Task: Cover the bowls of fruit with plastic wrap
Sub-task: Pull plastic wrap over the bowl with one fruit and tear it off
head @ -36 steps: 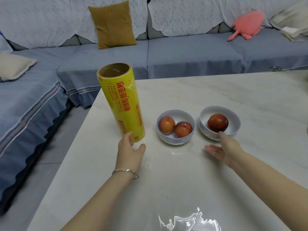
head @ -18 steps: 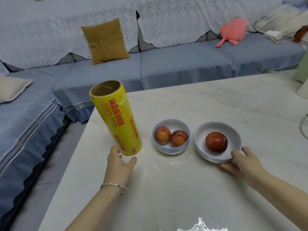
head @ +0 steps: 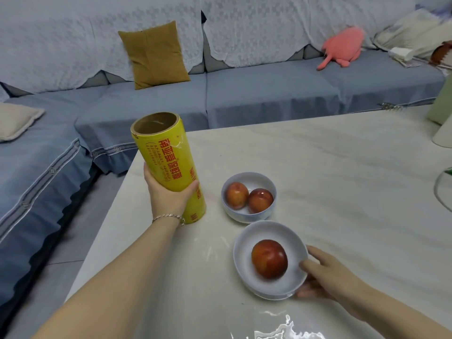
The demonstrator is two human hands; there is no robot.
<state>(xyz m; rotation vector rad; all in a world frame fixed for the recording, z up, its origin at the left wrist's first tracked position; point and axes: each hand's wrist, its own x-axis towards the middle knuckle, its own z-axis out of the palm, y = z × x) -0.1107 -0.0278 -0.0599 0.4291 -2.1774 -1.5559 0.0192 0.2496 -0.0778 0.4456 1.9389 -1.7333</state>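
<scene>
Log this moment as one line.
left hand: grips plastic wrap roll | right hand: holds one-fruit bowl by rim | two-fruit bowl: untouched | both bowls: uncovered

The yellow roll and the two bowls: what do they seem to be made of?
The yellow roll: a matte brown tube, seemingly cardboard, shows at its open top; glossy printed yellow film covers the outside. The near bowl and far bowl: smooth, white, slightly shiny with soft highlights, probably glazed ceramic, though hard plastic is possible.
</scene>
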